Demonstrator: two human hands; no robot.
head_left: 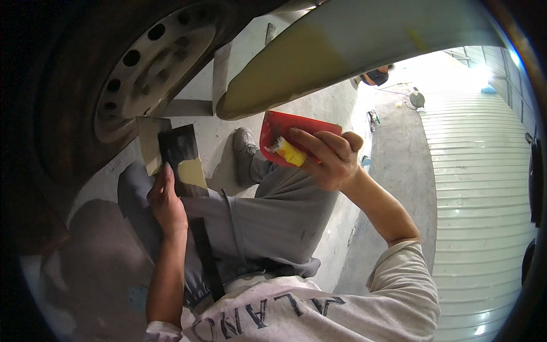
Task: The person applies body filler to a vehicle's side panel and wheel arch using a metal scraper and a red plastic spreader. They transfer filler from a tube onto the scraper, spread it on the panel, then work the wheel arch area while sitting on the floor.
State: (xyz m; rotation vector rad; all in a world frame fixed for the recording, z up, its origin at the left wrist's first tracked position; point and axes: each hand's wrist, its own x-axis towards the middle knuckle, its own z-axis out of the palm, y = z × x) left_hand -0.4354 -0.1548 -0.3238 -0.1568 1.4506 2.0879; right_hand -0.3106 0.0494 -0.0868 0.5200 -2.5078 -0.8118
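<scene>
My left hand (168, 205) is closed on a dark flat board (175, 145) with a patch of cream paste (191, 171) near its lower corner; a paler flat piece (149, 142) sits behind it. My right hand (331, 162) grips a red flat plastic spreader (276, 121) together with a small yellow tube (292, 154), whose end has whitish material on it. Just above the spreader is the long curved panel (319, 54), grey with yellowish patches and a rounded lower tip.
A vehicle wheel (137, 80) fills the upper left. Pale concrete floor (336, 239) lies beside my bent leg and shoe (245, 148). A ribbed white surface (473, 199) runs along the right. Part of another person (376, 77) and small items (373, 119) show farther back.
</scene>
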